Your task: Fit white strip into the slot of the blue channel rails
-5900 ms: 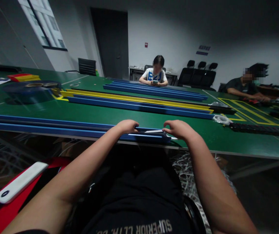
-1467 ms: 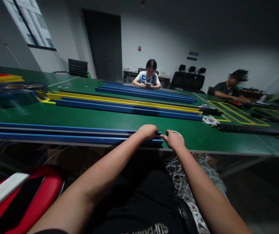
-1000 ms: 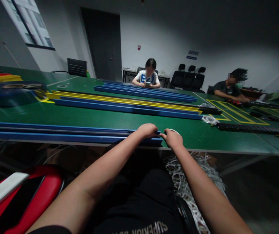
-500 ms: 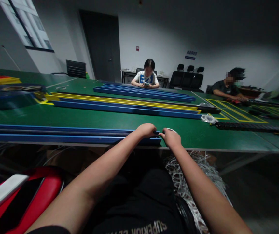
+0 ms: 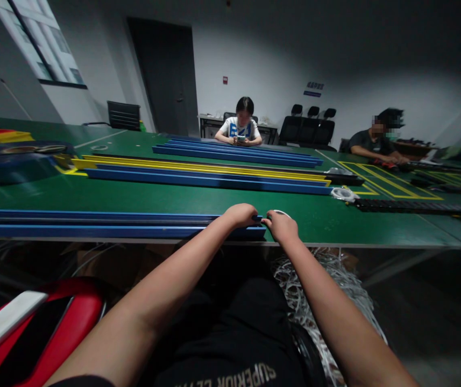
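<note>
A long blue rail (image 5: 93, 224) lies along the near edge of the green table (image 5: 335, 223), running off to the left. My left hand (image 5: 241, 214) is curled over the rail's right end, fingers closed on it. My right hand (image 5: 282, 226) sits just past that end, fingers pinched together against the rail tip. A small white ring-shaped object (image 5: 282, 213) peeks out behind my right hand; whether the hand holds it is hidden.
More blue and yellow rails (image 5: 206, 171) lie across the table's middle and far side. A black chain-like strip (image 5: 411, 207) and white plastic bag (image 5: 341, 193) lie right. Two people sit at the far edge. A red and white object (image 5: 32, 328) is lower left; white tangled strips (image 5: 335, 290) under the table.
Since the oldest frame my hands have slid right along the rail and come close together at its end. Over the last second they have hardly moved; the view drifts slightly.
</note>
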A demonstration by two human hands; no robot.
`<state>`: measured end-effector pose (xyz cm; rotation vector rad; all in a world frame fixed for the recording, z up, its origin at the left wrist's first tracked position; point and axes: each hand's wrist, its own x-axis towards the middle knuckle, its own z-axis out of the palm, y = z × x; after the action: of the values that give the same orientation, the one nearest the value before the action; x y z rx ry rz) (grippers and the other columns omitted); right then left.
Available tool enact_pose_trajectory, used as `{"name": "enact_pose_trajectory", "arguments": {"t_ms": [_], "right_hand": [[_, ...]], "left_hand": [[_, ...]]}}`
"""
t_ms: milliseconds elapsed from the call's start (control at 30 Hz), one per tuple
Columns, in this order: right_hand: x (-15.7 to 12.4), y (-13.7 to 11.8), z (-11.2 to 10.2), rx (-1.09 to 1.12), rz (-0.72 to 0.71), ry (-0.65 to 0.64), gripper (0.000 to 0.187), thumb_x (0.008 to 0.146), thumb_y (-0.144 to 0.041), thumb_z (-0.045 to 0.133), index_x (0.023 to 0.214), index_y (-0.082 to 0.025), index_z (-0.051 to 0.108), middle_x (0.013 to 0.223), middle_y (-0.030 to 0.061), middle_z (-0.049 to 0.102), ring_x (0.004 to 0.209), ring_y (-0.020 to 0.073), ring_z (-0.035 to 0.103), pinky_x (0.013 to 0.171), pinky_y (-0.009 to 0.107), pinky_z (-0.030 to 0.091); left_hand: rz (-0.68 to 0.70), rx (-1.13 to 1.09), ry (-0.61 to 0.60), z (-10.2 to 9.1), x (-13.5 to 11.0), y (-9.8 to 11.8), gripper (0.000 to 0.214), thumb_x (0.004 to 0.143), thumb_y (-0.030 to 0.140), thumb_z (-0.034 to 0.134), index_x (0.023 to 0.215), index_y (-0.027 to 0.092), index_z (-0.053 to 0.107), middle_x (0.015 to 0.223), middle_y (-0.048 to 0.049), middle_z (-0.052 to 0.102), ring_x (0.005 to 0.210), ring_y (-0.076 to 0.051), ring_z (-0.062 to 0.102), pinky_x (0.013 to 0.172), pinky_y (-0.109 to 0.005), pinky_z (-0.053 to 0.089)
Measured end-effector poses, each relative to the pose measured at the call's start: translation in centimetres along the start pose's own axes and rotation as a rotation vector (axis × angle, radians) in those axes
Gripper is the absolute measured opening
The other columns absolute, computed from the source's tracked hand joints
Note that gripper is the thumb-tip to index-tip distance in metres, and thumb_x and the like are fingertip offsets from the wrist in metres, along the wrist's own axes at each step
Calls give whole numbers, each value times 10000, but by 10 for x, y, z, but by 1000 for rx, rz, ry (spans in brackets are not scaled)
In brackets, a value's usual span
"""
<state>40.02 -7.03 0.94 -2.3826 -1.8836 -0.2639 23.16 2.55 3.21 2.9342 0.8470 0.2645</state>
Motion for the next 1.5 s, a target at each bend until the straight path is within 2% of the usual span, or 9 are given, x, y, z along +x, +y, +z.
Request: {"name": "enact_pose_trajectory", "arguments": {"t_ms": [233, 567, 900, 1033, 1233, 1367, 1500], "right_hand": [[3, 2, 0, 5, -21, -18, 561, 911, -679, 300, 1176, -302, 619, 967, 78, 687, 882, 218, 627, 750, 312, 433], [18, 14, 2, 44, -150, -33, 489, 901, -666, 375, 1177, -349, 625, 1068, 52, 682, 930, 220, 618, 762, 312, 429], [34, 20, -2, 61, -269, -80, 418, 905, -599, 452, 1181, -337, 624, 1084, 34, 680, 942, 204, 616, 762, 289, 416], [32, 17, -3, 68, -238, -97, 426, 899, -605, 458, 1179, -332, 627, 1100, 37, 678, 978, 207, 611, 789, 287, 419], [34, 11, -4, 31, -59, -49, 479, 966, -560, 291, 1178, -298, 632, 1089, 77, 681, 961, 212, 620, 802, 304, 431], [36, 11, -1, 50, -62, -18, 540, 917, -658, 325, 1206, -304, 614, 1094, 73, 682, 977, 234, 621, 795, 318, 443], [36, 11, 1, 81, -24, 2, 598, 918, -679, 262, 1228, -298, 603, 1076, 79, 686, 968, 238, 622, 806, 333, 447]], "left_hand": [[5, 7, 2, -1, 0, 1, 437, 836, 583, 505, 865, 230, 761, 820, -110, 739, 721, -211, 656, 581, -273, 374], [9, 15, 1, -2, 0, 1, 393, 821, 562, 538, 853, 232, 749, 837, -105, 742, 728, -210, 656, 576, -270, 364], [3, 15, -1, -1, 0, 1, 379, 826, 552, 531, 864, 240, 742, 851, -98, 740, 758, -219, 667, 605, -272, 396], [1, 8, -13, -2, 0, 2, 340, 832, 511, 533, 891, 250, 742, 874, -90, 742, 786, -220, 671, 636, -270, 416], [-19, 20, -32, -4, -1, 3, 323, 828, 495, 550, 930, 254, 739, 918, -84, 745, 830, -221, 677, 668, -264, 436], [-20, 9, -42, -4, -1, 3, 332, 835, 495, 539, 954, 253, 733, 931, -82, 745, 835, -220, 676, 677, -264, 439], [-49, 0, -68, -2, 1, 2, 331, 811, 489, 559, 972, 253, 726, 943, -82, 744, 831, -226, 676, 681, -272, 444]]}}
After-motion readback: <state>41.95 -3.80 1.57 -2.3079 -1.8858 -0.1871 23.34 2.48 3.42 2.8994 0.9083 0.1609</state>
